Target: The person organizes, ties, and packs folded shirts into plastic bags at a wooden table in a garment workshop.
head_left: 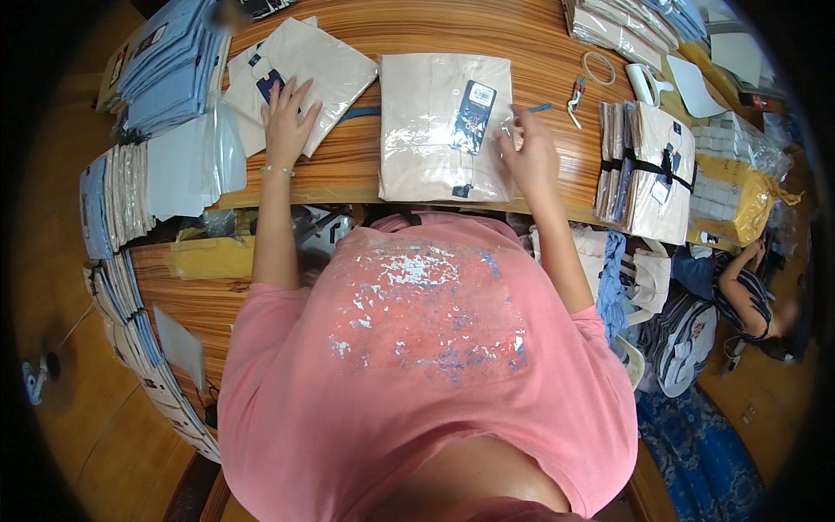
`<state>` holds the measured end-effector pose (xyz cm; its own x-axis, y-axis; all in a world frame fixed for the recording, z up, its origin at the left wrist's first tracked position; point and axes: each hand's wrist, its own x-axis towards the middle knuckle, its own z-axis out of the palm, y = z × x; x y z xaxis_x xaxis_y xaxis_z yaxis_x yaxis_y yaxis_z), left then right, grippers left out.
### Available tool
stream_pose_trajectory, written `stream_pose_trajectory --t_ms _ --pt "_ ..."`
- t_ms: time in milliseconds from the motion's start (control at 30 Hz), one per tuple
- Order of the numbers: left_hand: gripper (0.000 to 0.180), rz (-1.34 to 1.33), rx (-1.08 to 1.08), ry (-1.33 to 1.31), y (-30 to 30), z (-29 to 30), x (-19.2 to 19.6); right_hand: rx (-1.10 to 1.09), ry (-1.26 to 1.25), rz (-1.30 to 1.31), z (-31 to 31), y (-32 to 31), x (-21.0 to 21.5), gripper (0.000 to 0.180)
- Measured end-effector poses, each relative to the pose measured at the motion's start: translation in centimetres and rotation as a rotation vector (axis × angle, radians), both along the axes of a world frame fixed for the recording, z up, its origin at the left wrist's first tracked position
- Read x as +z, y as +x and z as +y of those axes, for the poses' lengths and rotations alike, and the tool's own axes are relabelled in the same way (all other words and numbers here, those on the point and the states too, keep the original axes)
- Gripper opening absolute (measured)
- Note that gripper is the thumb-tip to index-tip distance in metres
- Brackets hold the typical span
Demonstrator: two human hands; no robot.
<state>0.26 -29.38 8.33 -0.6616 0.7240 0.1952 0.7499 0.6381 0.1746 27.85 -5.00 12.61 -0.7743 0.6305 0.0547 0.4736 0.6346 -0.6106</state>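
Observation:
A folded beige garment in a clear plastic bag (pixel 409 113) lies flat in the middle of the striped wooden table, with a dark blue hang tag (pixel 474 113) on it. At its right edge is my right hand (pixel 532 157), fingers loosely bent and apart; whether the fingertips touch the bag I cannot tell. To the left, my left hand (pixel 289 122) rests with spread fingers on another bagged beige garment (pixel 322 65), which lies askew over a similar one, next to its dark tag. A blue strap (pixel 361 112) shows between the two garments; a blue end sticks out on the right.
Stacks of blue bagged garments (pixel 170 70) and white sheets (pixel 187 165) stand on the left. A strapped garment bundle (pixel 657 170), a white tape-gun-like tool (pixel 645 85), small red-handled snips (pixel 576 100) and a yellow-taped package (pixel 744 204) lie right. Another person (pixel 744 287) is at far right.

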Motion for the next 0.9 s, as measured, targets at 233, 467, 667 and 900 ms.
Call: stream_pose_trajectory --t_ms 233,467,667,900 --pt "0.062 -0.600 0.197 0.285 0.7 0.0 -0.7 0.712 -1.258 -0.192 -11.8 -7.3 -2.9 0.042" --pt "0.064 -0.156 0.222 -0.039 -9.6 -4.7 0.1 0.051 -1.623 -0.158 -19.8 -12.9 -7.2 0.055" --pt "0.063 -0.613 0.383 -0.200 -8.2 -8.2 -0.1 -0.058 -1.041 0.089 -19.6 -11.8 -8.6 0.048" --pt "0.043 -1.129 0.222 0.381 -5.3 -9.7 6.0 -0.300 -1.754 -0.087 -16.9 -13.6 -4.5 0.020"
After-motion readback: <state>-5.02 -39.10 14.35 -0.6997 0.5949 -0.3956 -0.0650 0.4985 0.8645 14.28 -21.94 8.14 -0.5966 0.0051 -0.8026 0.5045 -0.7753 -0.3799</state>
